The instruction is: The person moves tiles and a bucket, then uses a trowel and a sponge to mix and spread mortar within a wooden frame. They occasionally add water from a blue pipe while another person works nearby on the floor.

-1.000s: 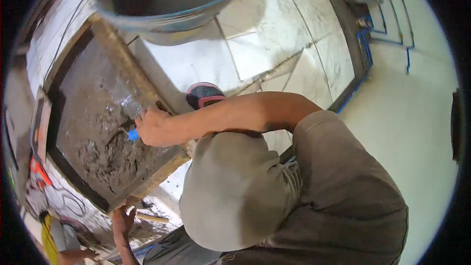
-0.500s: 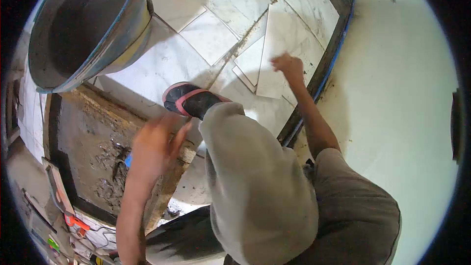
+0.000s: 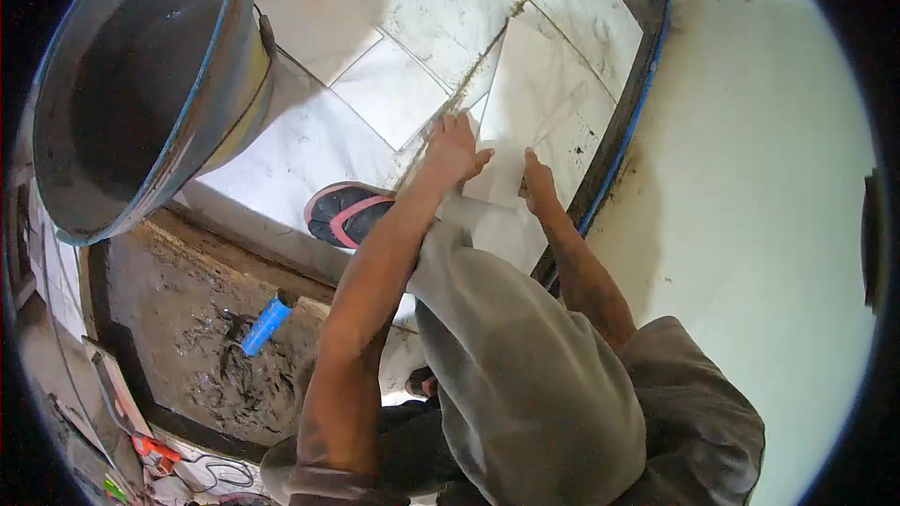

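Observation:
My left hand [image 3: 453, 152] reaches over the tiled floor beside small white tile pieces, thumb apart from its fingers; nothing is visibly held. Just right of it, my right hand [image 3: 538, 182] is low over a large pale tile [image 3: 536, 84], fingers curled and one digit pointing up; whatever it may hold is too small to tell. A square white tile [image 3: 391, 94] lies up and left of my left hand. My foot in a black sandal with a pink strap [image 3: 345, 214] rests on the floor near my left forearm.
A large bucket [image 3: 141, 75] of grey mix stands at the upper left. Below it, wet mortar fills a framed recess [image 3: 178, 319] with a blue pipe [image 3: 266, 325] upright in it. A dark, blue-edged border [image 3: 647, 84] runs along the pale right-hand surface [image 3: 759, 225].
My left hand has moved up and right from above the mortar to the small tile pieces, uncovering the blue pipe. My right hand has come down and slightly left, closer to my left hand.

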`<state>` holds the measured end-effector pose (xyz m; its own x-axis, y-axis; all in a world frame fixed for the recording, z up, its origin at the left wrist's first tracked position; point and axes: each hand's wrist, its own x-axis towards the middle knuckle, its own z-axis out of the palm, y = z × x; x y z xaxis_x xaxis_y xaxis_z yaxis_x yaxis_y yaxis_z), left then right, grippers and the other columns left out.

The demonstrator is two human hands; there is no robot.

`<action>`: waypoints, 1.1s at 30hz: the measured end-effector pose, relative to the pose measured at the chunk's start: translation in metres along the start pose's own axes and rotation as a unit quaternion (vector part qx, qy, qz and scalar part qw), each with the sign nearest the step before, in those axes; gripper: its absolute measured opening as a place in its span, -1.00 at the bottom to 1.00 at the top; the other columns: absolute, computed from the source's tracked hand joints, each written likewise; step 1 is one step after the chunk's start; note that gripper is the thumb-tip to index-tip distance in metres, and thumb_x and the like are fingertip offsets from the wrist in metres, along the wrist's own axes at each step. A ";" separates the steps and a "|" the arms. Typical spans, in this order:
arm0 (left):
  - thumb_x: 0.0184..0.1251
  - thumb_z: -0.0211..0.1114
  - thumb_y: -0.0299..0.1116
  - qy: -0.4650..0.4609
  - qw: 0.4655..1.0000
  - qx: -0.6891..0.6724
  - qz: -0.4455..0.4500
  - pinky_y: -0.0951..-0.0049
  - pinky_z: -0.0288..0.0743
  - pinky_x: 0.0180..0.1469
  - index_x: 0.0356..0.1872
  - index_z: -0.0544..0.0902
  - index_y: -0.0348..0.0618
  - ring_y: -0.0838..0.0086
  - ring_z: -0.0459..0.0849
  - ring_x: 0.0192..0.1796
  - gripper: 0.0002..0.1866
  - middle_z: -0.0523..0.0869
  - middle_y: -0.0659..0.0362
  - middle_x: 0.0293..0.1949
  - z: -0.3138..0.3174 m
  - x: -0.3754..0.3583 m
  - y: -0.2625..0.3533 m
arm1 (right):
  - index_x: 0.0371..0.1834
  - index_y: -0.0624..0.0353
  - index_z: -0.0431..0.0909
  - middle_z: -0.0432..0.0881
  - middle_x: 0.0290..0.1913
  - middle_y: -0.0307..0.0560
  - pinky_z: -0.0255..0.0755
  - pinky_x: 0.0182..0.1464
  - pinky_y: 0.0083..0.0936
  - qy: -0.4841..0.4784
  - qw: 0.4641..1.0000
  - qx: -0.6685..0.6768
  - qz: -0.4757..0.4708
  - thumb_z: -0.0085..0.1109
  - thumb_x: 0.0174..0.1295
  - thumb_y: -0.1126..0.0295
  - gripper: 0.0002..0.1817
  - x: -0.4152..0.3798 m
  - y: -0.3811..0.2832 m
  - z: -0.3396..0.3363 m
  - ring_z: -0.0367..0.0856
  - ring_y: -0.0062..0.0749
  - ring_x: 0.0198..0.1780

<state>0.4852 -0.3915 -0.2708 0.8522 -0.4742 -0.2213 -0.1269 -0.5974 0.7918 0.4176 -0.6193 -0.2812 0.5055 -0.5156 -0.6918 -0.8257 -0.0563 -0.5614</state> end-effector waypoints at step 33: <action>-0.08 0.35 0.45 -0.079 0.981 -0.124 -0.124 0.21 0.48 0.22 0.12 0.61 -0.33 0.07 0.63 0.16 -0.01 0.66 -0.16 0.08 -0.019 0.081 -0.015 | 0.39 0.32 0.30 0.50 0.27 0.04 0.47 0.21 -0.40 -0.037 0.983 0.176 -0.048 -0.04 0.47 -0.06 -0.32 -0.089 -0.059 0.062 0.56 -0.23 0.18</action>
<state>0.5662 -0.4082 -0.2898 0.7496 -0.4402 -0.4943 0.2188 -0.5399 0.8128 0.4369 -0.5169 -0.2148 0.6049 -0.4574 -0.6518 -0.6422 0.2037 -0.7389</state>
